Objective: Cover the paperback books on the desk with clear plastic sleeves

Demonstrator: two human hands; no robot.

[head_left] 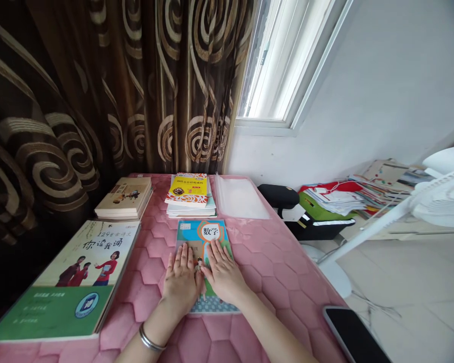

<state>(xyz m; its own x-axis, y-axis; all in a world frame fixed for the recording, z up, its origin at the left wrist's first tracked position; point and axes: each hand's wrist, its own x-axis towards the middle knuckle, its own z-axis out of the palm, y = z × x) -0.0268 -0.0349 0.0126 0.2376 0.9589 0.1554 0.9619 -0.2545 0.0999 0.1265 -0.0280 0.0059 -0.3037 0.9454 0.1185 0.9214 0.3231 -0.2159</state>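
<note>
A blue maths textbook point(218, 303) lies shut on the pink quilted table cover point(208, 339), straight in front of me. My left hand point(182, 277) rests flat on the left part of its cover, fingers stretched out and pointing away. Over the right part lies my right hand point(224, 272), also flat with its fingers spread a little. The two thumbs nearly meet in the middle, hiding much of the cover picture. A silver bangle point(148, 339) circles my left wrist.
Left stands a stack of large green-and-white books point(60, 302); behind it, a stack of smaller tan books point(124, 196). A yellow-topped book pile point(188, 189) and clear plastic covers point(240, 196) lie at the back. A phone point(353, 333) is front right, a white fan point(386, 217) beyond.
</note>
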